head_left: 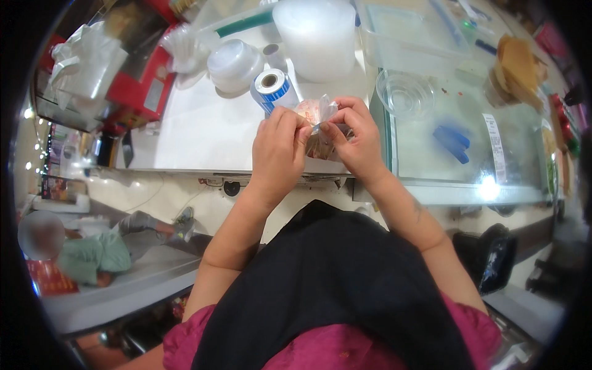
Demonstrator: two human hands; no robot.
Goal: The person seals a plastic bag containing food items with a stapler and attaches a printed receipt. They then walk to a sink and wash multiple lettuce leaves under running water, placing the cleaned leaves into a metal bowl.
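A small clear plastic bag [321, 148] with reddish and brown contents stands at the front edge of the white counter. Both my hands pinch its gathered neck. My left hand [282, 143] is closed at the left side of the neck, thumb against fingers. From the right, my right hand [357, 137] grips the bunched plastic between thumb and fingertips. A thin strip shows between the two thumbs, too small to name. Right behind my left hand stands a roll of labels [271, 86], white with blue print. My fingers hide part of the bag.
Stacked clear lids [234, 66] and a tall stack of clear containers [314, 40] stand behind. On the glass counter [425, 166] at right are a clear plastic cup [405, 94], a paper strip [493, 148] and a brown paper bag [518, 68]. A person [92, 256] sits at far left.
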